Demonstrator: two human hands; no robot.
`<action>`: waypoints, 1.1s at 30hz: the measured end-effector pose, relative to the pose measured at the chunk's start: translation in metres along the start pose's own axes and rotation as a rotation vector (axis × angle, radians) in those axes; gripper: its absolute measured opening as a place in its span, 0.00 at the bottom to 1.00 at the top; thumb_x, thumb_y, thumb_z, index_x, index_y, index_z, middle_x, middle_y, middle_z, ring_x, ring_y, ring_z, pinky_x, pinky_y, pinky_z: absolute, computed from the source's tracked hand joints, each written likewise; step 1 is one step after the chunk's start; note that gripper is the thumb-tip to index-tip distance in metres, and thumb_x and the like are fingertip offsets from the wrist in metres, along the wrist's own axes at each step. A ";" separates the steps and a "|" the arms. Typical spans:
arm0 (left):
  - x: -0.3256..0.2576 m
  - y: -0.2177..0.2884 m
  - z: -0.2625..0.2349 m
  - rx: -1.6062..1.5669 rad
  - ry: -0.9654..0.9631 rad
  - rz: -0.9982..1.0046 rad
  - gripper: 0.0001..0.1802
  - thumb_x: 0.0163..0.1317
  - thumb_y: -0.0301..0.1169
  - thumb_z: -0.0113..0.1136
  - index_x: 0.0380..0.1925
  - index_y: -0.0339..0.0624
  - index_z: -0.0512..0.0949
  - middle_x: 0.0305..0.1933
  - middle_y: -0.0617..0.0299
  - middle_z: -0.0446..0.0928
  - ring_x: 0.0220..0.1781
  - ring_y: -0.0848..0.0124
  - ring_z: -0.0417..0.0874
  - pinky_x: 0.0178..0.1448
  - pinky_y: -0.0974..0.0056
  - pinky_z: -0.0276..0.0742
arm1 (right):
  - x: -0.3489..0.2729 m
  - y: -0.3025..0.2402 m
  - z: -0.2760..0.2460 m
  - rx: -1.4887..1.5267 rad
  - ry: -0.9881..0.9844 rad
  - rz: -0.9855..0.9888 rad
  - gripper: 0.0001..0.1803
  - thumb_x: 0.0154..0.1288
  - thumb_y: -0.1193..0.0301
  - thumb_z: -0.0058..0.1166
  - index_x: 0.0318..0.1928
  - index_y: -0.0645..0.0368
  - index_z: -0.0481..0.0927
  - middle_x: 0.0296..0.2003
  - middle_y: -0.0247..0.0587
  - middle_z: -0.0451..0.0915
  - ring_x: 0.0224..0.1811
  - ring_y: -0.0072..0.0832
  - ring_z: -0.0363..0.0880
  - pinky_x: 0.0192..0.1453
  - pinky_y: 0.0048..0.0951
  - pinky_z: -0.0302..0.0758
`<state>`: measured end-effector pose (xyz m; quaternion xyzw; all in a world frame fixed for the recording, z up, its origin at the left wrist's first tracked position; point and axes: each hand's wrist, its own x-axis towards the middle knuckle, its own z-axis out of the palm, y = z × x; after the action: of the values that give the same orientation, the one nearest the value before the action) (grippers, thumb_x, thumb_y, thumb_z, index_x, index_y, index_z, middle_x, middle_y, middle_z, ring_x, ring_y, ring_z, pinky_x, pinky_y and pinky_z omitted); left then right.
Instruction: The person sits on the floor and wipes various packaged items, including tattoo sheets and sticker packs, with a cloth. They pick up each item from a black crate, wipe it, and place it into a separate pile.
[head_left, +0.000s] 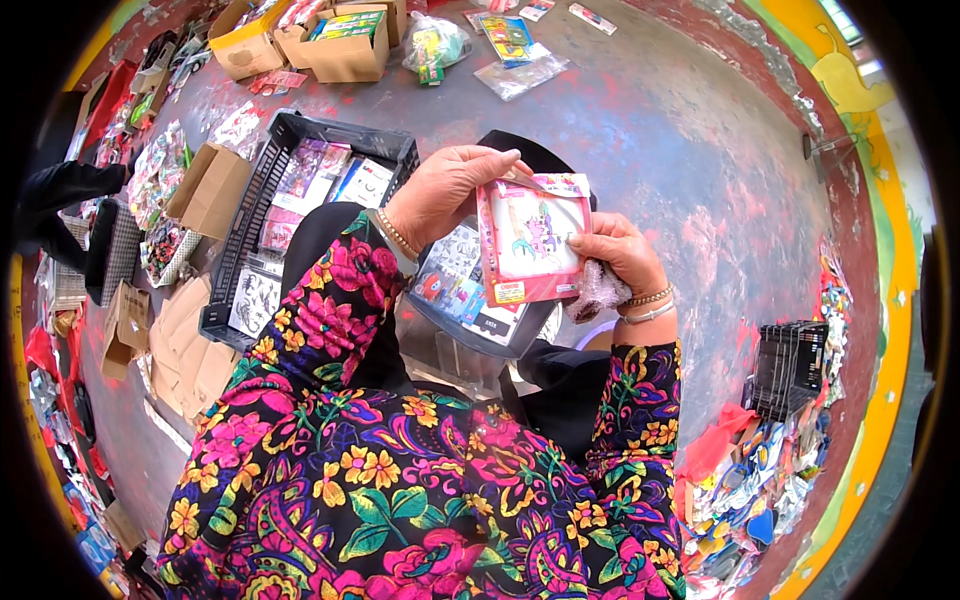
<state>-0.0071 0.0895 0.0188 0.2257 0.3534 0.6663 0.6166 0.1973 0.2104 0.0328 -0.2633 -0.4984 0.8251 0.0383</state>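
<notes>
Packet (535, 245) up over tray (508, 350). Left hand (440, 192) pinches top edge; right hand (625, 255) grips right side, bundle (601, 292) tucked beneath. Bundle could drop if right grip loosens; packet could crease if hands pull unevenly.

A flat pink packet (537, 238) (colourful cartoon figures on its white panel) is held aloft, slightly tilted; a crumpled, shiny wad (600, 290) sits at its lower right corner.

Cartons (347, 68), crates (786, 372) and heaped goods (765, 515) suggest a workshop
</notes>
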 end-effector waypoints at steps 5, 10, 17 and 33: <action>0.001 -0.006 -0.005 -0.078 0.017 -0.056 0.18 0.64 0.36 0.50 0.41 0.29 0.75 0.37 0.56 0.78 0.38 0.72 0.80 0.45 0.69 0.76 | 0.001 0.001 -0.003 -0.090 0.049 0.004 0.08 0.58 0.72 0.55 0.34 0.66 0.78 0.26 0.35 0.79 0.24 0.18 0.75 0.28 0.19 0.72; 0.002 -0.010 -0.012 -0.026 0.113 -0.029 0.16 0.65 0.36 0.49 0.41 0.32 0.75 0.37 0.58 0.77 0.37 0.73 0.79 0.43 0.68 0.77 | -0.010 -0.015 -0.029 -0.440 0.359 -0.218 0.12 0.64 0.66 0.50 0.34 0.64 0.78 0.26 0.30 0.76 0.28 0.17 0.73 0.31 0.18 0.70; 0.005 -0.023 -0.004 -0.145 0.149 -0.075 0.14 0.66 0.34 0.47 0.40 0.35 0.74 0.37 0.59 0.77 0.38 0.73 0.79 0.42 0.65 0.76 | 0.016 -0.016 0.056 -0.097 0.590 -0.762 0.08 0.62 0.69 0.52 0.32 0.61 0.77 0.28 0.37 0.76 0.31 0.23 0.74 0.35 0.22 0.72; 0.001 -0.014 -0.004 -0.270 -0.107 -0.023 0.15 0.62 0.25 0.48 0.48 0.33 0.69 0.46 0.57 0.75 0.47 0.70 0.77 0.54 0.65 0.71 | 0.054 0.015 0.049 -1.202 0.694 -1.012 0.09 0.51 0.78 0.51 0.35 0.60 0.78 0.34 0.45 0.77 0.38 0.40 0.74 0.44 0.35 0.71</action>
<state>-0.0011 0.0892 0.0053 0.1720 0.2298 0.6874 0.6672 0.1305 0.1811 0.0166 -0.2225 -0.8684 0.1772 0.4061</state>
